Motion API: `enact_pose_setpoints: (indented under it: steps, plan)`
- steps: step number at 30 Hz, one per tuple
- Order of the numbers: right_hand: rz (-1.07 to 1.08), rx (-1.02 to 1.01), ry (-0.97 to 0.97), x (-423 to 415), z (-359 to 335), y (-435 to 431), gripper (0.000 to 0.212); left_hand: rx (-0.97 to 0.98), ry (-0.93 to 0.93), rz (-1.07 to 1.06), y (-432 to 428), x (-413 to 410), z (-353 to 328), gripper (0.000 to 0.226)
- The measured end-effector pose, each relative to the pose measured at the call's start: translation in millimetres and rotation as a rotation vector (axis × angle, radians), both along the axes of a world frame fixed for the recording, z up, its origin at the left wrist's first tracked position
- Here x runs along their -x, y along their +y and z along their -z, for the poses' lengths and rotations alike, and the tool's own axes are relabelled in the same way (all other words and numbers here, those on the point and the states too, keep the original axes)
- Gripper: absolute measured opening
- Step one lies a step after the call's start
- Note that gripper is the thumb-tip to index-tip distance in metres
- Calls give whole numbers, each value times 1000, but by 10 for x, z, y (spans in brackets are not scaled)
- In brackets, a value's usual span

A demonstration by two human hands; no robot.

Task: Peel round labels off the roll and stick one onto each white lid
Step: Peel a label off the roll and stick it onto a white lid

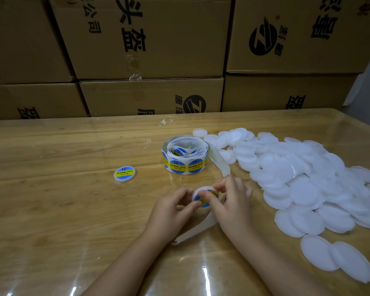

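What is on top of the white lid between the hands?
A blue and yellow round label sits on the white lid. Fingers of the left hand and right hand cover part of it, so its print and whether it is fully pressed down cannot be seen.

1. "II" and "SOLDERING PASTE" are printed on the round blue-and-yellow labels of the label roll (185,155) at the centre. The Chinese line beneath is too small to be read.
2. The same "II" and "SOLDERING PASTE" are shown on the labelled lid (124,173) to the left.
3. Large black Chinese characters, upside down and including "公司", are printed on the far cardboard cartons (158,50), beside a round black logo (262,40).
4. The label print on the near lid (198,194) is covered and cannot be read.
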State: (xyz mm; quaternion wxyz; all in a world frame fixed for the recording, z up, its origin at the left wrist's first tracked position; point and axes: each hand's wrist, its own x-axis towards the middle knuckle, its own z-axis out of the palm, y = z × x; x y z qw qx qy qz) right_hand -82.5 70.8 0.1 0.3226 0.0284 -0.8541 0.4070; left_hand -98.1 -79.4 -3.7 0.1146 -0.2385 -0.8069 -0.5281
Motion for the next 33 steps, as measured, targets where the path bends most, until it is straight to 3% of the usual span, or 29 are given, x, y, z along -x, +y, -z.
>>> enact_pose_setpoints:
  steps: [4, 7, 11, 20, 26, 33]
  plan:
    - [-47, -3, 61, 5, 8, 20, 20, -77, -101, 25, -16, 13, 2, 16]
    - [-40, -5, 36, 9, 13, 14, 26, -270, -275, 69, -34, 29, -30, 16]
    - [-80, -24, 56, 9, -3, -17, 30, -461, -361, 89, -51, 52, -70, 13]
    - [-68, 13, 89, 41, 39, 6, 26, -431, -390, 96, -28, 54, -50, 24]
    - [-112, 6, 17, 24, 27, -16, 30, -468, -419, 88, -56, 77, -57, 11]
    - [-106, 31, 74, 30, 50, 0, 12, -409, -404, 88, -51, 96, -23, 5]
